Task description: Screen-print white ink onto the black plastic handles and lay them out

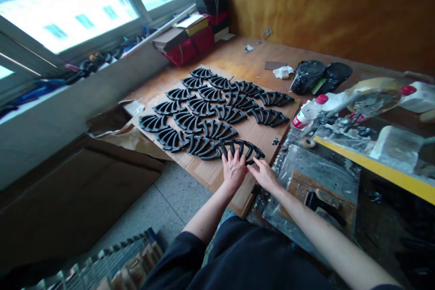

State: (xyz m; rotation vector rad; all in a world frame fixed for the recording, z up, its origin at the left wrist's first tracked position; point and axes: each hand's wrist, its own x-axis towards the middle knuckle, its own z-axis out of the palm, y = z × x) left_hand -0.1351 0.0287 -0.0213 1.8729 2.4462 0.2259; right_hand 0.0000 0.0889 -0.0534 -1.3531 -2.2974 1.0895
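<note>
Several rows of glossy black curved pieces [207, 131], like small handles, lie fanned out on a flat cardboard sheet [251, 133]. My left hand [234, 168] rests on the nearest row, its fingers spread over the pieces. Just to its right, my right hand [267, 176] has thumb and fingers closed at the end of that row, on a black curved piece [258, 153]. The fingertips partly cover the pieces under them, so the exact grip is hard to see.
Right of the cardboard is a metal work plate [326, 163] with a black curved part [324, 208] on it. Behind stand a red-capped bottle [309, 111], a tape roll [374, 95] and black-stained containers [307, 77]. Boxes [190, 38] sit by the window; a large carton [84, 190] stands left.
</note>
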